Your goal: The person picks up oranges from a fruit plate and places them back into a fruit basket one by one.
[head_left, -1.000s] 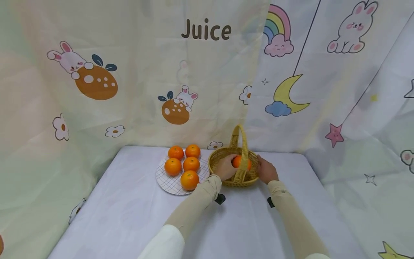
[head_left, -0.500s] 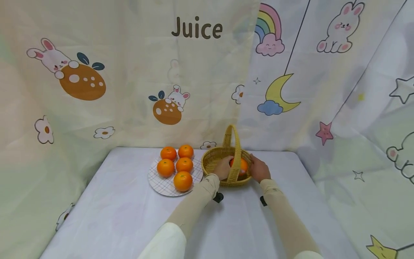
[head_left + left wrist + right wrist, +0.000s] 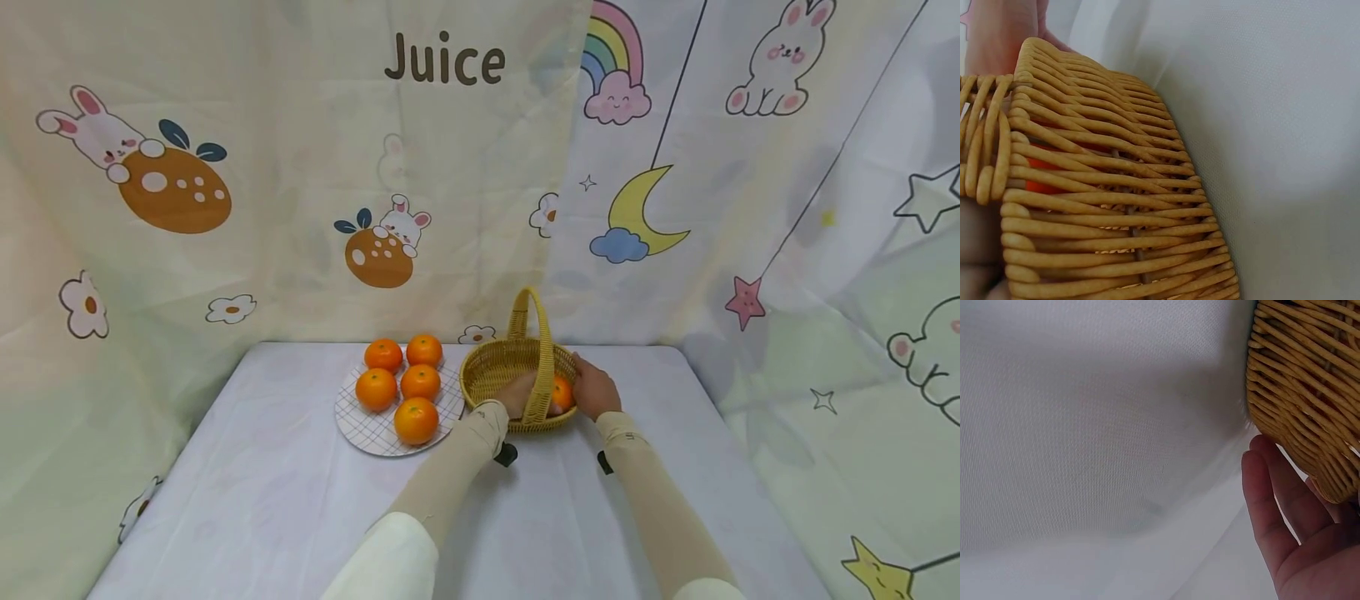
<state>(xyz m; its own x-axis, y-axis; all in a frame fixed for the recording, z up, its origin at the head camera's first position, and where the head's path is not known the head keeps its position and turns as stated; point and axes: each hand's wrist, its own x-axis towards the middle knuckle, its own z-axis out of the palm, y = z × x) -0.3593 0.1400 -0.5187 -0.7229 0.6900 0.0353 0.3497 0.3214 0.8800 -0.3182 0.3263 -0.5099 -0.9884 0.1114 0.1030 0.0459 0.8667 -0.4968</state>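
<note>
A wicker basket [image 3: 483, 367] with a tall arched handle stands at the back of the table. My left hand [image 3: 516, 394] reaches down inside it, partly behind the handle. Its fingertips lie against the lower front of an orange [image 3: 563, 390] in the basket's right half; the handle hides how the fingers close, so I cannot tell whether they grip it. My right hand [image 3: 596, 388] holds the basket's right rim, and in the right wrist view two of its fingers [image 3: 1257, 478] extend outside the woven wall. Through the weave, the left wrist view shows a bit of orange colour.
Left of the basket, close beside it, a round checked plate [image 3: 360, 429] carries several oranges [image 3: 416, 421]. A white cloth [image 3: 270, 467] covers the table. Printed fabric [image 3: 300, 167] hangs right behind the table's back edge and along both sides.
Inside the basket, the orange has moved right and lower, from behind the handle to its right side, with my left hand following. My right hand stays at the rim. The head view has shifted slightly.
</note>
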